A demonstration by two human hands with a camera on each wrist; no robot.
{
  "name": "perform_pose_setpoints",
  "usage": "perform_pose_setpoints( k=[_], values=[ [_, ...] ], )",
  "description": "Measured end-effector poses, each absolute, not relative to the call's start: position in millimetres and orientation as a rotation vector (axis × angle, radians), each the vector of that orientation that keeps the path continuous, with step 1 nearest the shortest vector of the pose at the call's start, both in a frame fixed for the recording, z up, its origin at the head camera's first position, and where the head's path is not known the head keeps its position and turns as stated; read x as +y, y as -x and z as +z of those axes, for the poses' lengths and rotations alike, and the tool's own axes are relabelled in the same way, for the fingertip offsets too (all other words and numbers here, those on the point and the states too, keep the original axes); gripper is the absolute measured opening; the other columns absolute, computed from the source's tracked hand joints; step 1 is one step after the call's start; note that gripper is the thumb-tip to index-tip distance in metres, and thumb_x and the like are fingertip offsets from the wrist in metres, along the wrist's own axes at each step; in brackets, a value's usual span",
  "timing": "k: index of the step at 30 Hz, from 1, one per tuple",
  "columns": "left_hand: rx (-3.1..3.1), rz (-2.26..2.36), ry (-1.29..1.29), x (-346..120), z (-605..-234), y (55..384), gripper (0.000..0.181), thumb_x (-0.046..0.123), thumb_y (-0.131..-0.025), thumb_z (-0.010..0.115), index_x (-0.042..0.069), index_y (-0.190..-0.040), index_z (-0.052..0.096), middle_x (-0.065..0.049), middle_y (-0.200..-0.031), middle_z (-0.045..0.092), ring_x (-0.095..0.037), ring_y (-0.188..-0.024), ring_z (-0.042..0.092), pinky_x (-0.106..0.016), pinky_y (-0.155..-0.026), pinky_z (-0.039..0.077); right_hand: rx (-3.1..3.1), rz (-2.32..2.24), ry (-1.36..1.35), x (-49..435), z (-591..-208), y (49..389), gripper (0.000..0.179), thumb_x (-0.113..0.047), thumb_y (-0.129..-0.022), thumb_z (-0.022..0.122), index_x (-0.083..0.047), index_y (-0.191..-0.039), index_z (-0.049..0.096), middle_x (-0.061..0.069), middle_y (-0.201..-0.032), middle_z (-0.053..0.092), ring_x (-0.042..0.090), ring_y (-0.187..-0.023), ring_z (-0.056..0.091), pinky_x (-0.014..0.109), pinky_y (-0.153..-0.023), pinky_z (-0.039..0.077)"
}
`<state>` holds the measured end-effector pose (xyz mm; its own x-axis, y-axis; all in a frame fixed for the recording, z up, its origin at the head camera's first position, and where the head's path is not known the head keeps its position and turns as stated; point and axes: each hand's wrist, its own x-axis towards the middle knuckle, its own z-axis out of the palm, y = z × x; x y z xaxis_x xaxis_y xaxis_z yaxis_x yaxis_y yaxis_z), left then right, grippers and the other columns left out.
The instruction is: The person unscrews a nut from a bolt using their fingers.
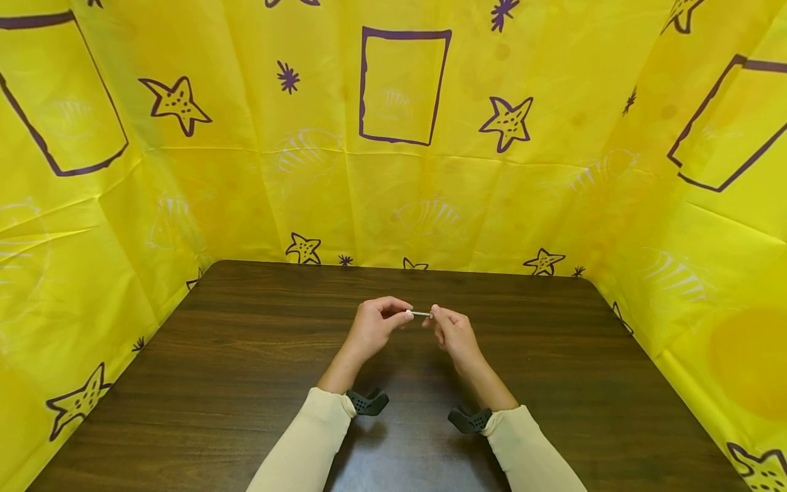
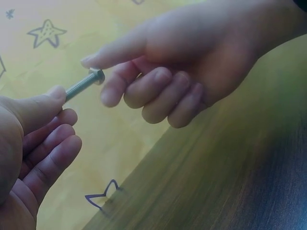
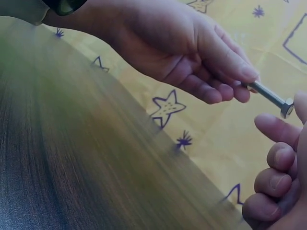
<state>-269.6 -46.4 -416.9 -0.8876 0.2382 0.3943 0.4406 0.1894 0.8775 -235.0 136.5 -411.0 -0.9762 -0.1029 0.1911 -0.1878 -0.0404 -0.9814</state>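
Note:
A silver threaded bolt (image 1: pixel 421 313) is held up over the table between the two hands. My left hand (image 1: pixel 372 326) pinches its shaft near one end with thumb and forefinger, the other fingers loosely bent. At the far end of the bolt (image 2: pixel 82 86) is a hexagonal metal piece (image 3: pixel 287 108). My right hand (image 1: pixel 456 335) is right at this piece, its thumb tip (image 2: pixel 90 61) against it and its forefinger (image 3: pixel 271 127) a little apart below. The right hand's remaining fingers are bent toward the palm.
A dark wood-grain table (image 1: pixel 246 383) lies beneath the hands. Yellow cloth (image 1: pixel 393 178) with purple starfish and frame drawings surrounds it at the back and sides. Dark bands (image 1: pixel 369 402) with housings sit at both wrists, over pale sleeves (image 1: pixel 307 444).

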Motion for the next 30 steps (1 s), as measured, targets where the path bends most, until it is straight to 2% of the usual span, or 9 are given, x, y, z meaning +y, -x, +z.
perform_pose_setpoints(
  k=[4, 7, 10, 13, 15, 18, 22, 27, 30],
  values=[
    [-2.292, -1.783, 0.655, -46.2, -416.0, 269.1, 0.009, 0.009, -0.085, 0.075, 0.006, -0.093, 0.075, -0.003, -0.079, 0.070, -0.028, -0.070, 0.067, -0.034, -0.064, 0.055, -2.127, 2.211, -0.341, 136.3, -410.1, 234.8, 0.038, -0.013, -0.103, 0.047, 0.020, -0.086, 0.057, 0.000, -0.051, 0.036, 0.005, -0.042, 0.029, 0.020, -0.043, 0.024],
    [-2.280, -1.796, 0.646, -45.9, -416.0, 269.2, 0.010, 0.009, -0.084, 0.076, 0.006, -0.094, 0.075, -0.005, -0.080, 0.070, -0.028, -0.070, 0.067, -0.038, -0.064, 0.055, -2.099, 2.244, -0.322, 138.0, -417.2, 240.4, 0.034, -0.010, -0.103, 0.049, 0.007, -0.078, 0.064, 0.000, -0.051, 0.037, 0.006, -0.042, 0.030, 0.021, -0.042, 0.023],
    [-2.271, -1.799, 0.630, -45.4, -416.6, 269.7, 0.012, 0.007, -0.084, 0.076, 0.003, -0.095, 0.074, -0.008, -0.080, 0.070, -0.032, -0.070, 0.066, -0.037, -0.063, 0.054, -2.068, 2.280, -0.323, 140.4, -426.4, 247.6, 0.030, -0.008, -0.102, 0.050, -0.010, -0.077, 0.067, 0.000, -0.052, 0.038, 0.007, -0.042, 0.031, 0.022, -0.042, 0.024],
    [-2.275, -1.798, 0.618, -45.2, -415.7, 269.1, 0.013, 0.004, -0.084, 0.075, 0.000, -0.096, 0.073, -0.012, -0.080, 0.070, -0.037, -0.071, 0.066, -0.032, -0.062, 0.053, -2.033, 2.303, -0.344, 141.9, -432.4, 251.3, 0.026, -0.008, -0.100, 0.053, -0.015, -0.080, 0.068, 0.000, -0.053, 0.039, 0.007, -0.042, 0.031, 0.021, -0.042, 0.023],
    [-2.280, -1.792, 0.622, -45.5, -410.0, 264.8, 0.012, 0.001, -0.084, 0.073, -0.003, -0.095, 0.073, -0.015, -0.080, 0.069, -0.039, -0.072, 0.065, -0.031, -0.062, 0.053, -2.002, 2.307, -0.363, 142.1, -434.3, 251.6, 0.020, -0.008, -0.099, 0.056, -0.014, -0.085, 0.069, -0.001, -0.054, 0.039, 0.007, -0.043, 0.031, 0.021, -0.042, 0.023],
    [-2.282, -1.781, 0.642, -46.5, -396.2, 254.3, 0.010, -0.002, -0.085, 0.072, -0.005, -0.094, 0.072, -0.018, -0.081, 0.069, -0.041, -0.072, 0.065, -0.032, -0.063, 0.054, -1.957, 2.307, -0.399, 142.0, -436.3, 251.4, 0.012, -0.010, -0.097, 0.059, -0.001, -0.093, 0.067, -0.002, -0.055, 0.039, 0.007, -0.043, 0.031, 0.021, -0.042, 0.022],
    [-2.268, -1.777, 0.648, -47.1, -382.2, 242.8, 0.008, -0.005, -0.085, 0.071, -0.005, -0.092, 0.072, -0.018, -0.080, 0.068, -0.043, -0.071, 0.064, -0.033, -0.062, 0.054, -1.919, 2.303, -0.458, 141.7, -437.4, 251.5, 0.025, -0.008, -0.095, 0.060, 0.014, -0.106, 0.059, -0.003, -0.056, 0.039, 0.007, -0.044, 0.030, 0.020, -0.042, 0.023],
    [-2.268, -1.777, 0.628, -46.5, -383.4, 242.8, 0.007, -0.004, -0.084, 0.071, -0.004, -0.092, 0.072, -0.017, -0.079, 0.068, -0.043, -0.071, 0.064, -0.031, -0.061, 0.054, -1.896, 2.281, -0.517, 141.4, -437.6, 250.5, 0.025, -0.001, -0.093, 0.059, 0.017, -0.110, 0.056, -0.003, -0.055, 0.038, 0.007, -0.044, 0.029, 0.021, -0.042, 0.022],
    [-2.262, -1.791, 0.623, -46.6, -396.7, 253.8, 0.009, -0.001, -0.084, 0.073, -0.003, -0.093, 0.073, -0.014, -0.080, 0.069, -0.042, -0.071, 0.065, -0.033, -0.062, 0.055, -1.893, 2.266, -0.529, 141.2, -437.4, 250.4, 0.024, 0.002, -0.092, 0.059, 0.016, -0.111, 0.057, -0.003, -0.056, 0.038, 0.006, -0.044, 0.030, 0.021, -0.042, 0.022]
  ],
)
